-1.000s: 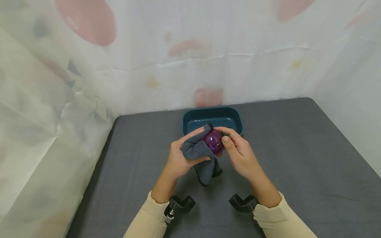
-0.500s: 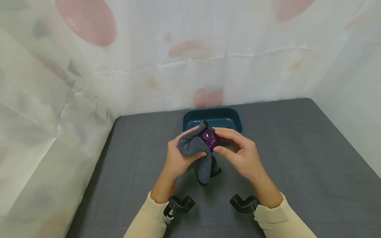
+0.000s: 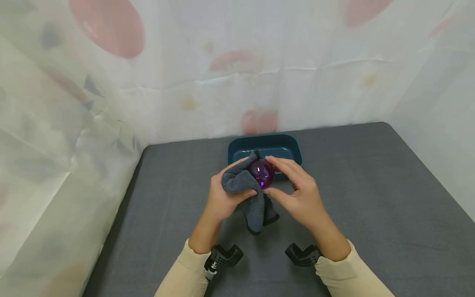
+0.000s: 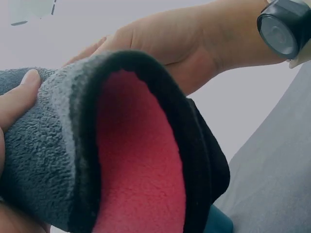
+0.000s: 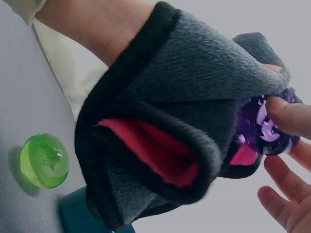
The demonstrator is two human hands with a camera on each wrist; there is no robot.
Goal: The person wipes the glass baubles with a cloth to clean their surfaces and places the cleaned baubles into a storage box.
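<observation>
Above the tabletop near its far edge, just before the blue tray (image 3: 287,144), the left hand (image 3: 222,196) clutches a grey cloth (image 3: 243,185) cupped against the purple ball (image 3: 262,173), which the right hand (image 3: 300,194) pinches by its fingertips (image 5: 289,116), seemingly for wiping.

Staged recording booth: printed sheet walls (image 3: 259,70), grey tabletop (image 3: 371,198).

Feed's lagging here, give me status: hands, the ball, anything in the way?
Left hand grips grey cloth against purple ball. Right hand pinches the ball at fingertips. Both above table, blue tray just behind. Green ball on table, nothing blocking.
</observation>
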